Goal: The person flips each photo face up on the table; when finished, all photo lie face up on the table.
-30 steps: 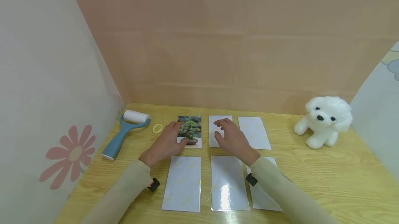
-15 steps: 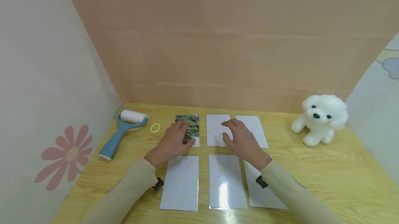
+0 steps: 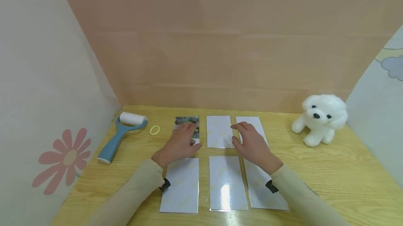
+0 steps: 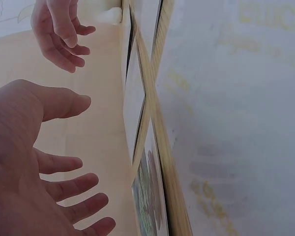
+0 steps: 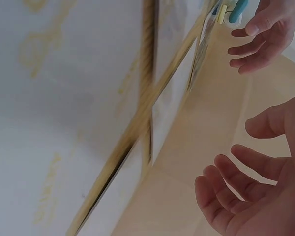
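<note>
My left hand (image 3: 179, 143) hovers over the bonsai photo card (image 3: 196, 133) at the back left of the card rows, its fingers spread and holding nothing in the left wrist view. To its right my right hand (image 3: 253, 145) hangs above the back right card (image 3: 253, 121), fingers loosely bent and apart. Between the hands lies the back middle card (image 3: 219, 131), white side up. In front are three more white-backed cards: a left one (image 3: 180, 191), a middle one (image 3: 227, 180) and a right one (image 3: 264, 192), partly covered by the right wrist.
A blue-handled lint roller (image 3: 116, 138) with a white roll lies at the left, beside a yellow ring (image 3: 154, 130). At the right back sits a white plush dog (image 3: 321, 119). Walls close off the wooden table (image 3: 340, 180) at the back and sides.
Both hands have shifted to the right relative to the cards. The left now covers more of the bonsai photo; the right has gone from the back middle card to the back right one.
</note>
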Motion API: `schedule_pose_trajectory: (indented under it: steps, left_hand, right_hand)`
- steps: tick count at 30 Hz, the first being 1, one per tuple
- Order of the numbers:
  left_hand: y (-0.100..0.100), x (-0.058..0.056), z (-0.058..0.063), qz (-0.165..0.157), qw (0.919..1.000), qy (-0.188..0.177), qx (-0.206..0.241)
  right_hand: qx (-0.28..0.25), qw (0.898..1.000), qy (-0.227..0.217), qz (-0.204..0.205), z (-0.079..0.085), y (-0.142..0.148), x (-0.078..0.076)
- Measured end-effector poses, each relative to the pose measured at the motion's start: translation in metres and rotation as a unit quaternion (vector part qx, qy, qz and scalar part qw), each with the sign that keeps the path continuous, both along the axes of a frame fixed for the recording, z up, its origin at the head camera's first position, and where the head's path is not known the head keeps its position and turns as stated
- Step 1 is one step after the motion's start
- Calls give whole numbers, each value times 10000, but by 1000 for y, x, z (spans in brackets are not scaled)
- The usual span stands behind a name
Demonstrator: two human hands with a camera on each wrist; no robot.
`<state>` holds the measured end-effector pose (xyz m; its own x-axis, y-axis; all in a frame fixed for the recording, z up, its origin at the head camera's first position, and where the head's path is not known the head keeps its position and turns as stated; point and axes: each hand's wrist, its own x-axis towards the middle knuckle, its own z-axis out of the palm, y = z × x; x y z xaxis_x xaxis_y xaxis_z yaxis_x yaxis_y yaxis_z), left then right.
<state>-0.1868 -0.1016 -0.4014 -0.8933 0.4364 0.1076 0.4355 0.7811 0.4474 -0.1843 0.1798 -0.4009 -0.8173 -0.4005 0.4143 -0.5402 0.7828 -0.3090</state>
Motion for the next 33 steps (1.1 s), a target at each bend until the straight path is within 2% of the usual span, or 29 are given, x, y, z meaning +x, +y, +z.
schedule_pose_trajectory:
  steps: [7,20,29,33]
  left_hand:
    - [7,-4,-5,-112,9998,24,-131]
    - [23,-12,-9,-60,9976,-306,-622]
    - [30,-16,-13,-44,9960,-497,-740]
    - [31,-17,-16,-70,9959,-474,-761]
  right_hand:
    - [-19,9999,14,-123,-6,9,-2]
    - [195,9989,-317,-280,-12,16,-6]
    - [318,9985,-395,-182,-16,16,-10]
    - [372,9985,-378,-128,-19,15,-12]
